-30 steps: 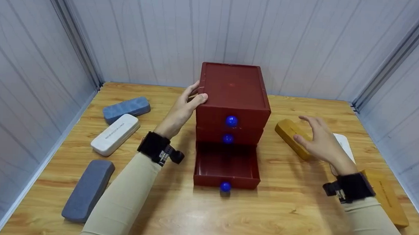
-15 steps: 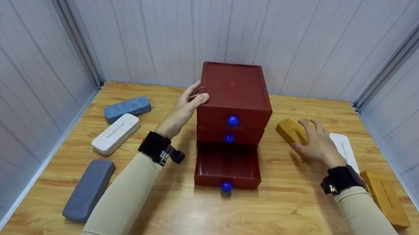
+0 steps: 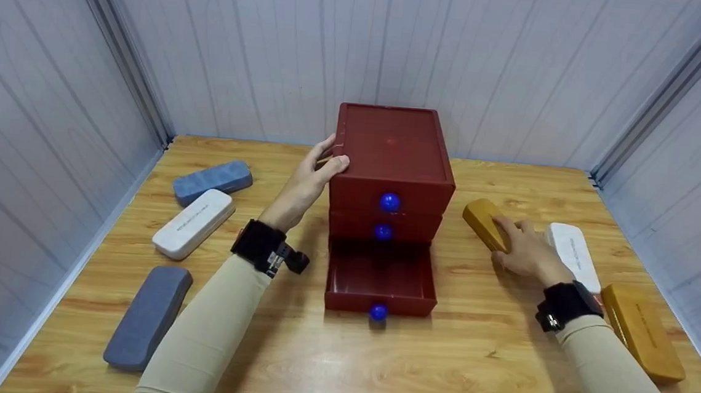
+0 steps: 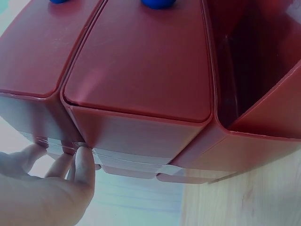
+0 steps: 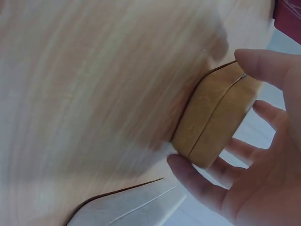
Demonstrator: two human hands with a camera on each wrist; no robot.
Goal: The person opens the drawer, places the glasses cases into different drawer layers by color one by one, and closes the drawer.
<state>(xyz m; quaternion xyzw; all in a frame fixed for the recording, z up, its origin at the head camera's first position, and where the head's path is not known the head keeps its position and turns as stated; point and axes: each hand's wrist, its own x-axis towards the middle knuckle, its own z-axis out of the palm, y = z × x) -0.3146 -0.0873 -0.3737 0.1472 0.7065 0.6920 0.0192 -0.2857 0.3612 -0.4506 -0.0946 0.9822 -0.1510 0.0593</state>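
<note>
A red drawer cabinet (image 3: 391,144) with blue knobs stands in the middle of the table. Its bottom drawer (image 3: 378,278) is pulled out, showing a bare interior. My left hand (image 3: 305,187) rests on the cabinet's left side, thumb over the top edge; in the left wrist view its fingertips (image 4: 84,162) touch the side wall. At the right, my right hand (image 3: 529,249) grips the near end of a mustard glasses case (image 3: 483,221). The right wrist view has the thumb along one side of this case (image 5: 211,115) and the fingers around the other, partly hidden.
Close to my right hand lie a white glasses case (image 3: 573,252) and another mustard case (image 3: 643,334). On the left are a light blue case (image 3: 213,181), a white case (image 3: 194,222) and a grey one (image 3: 147,318). Pale panel walls (image 3: 261,54) enclose the table.
My right hand has come down from over the mustard glasses case and closed its fingers on the near end. The left hand stays at the cabinet.
</note>
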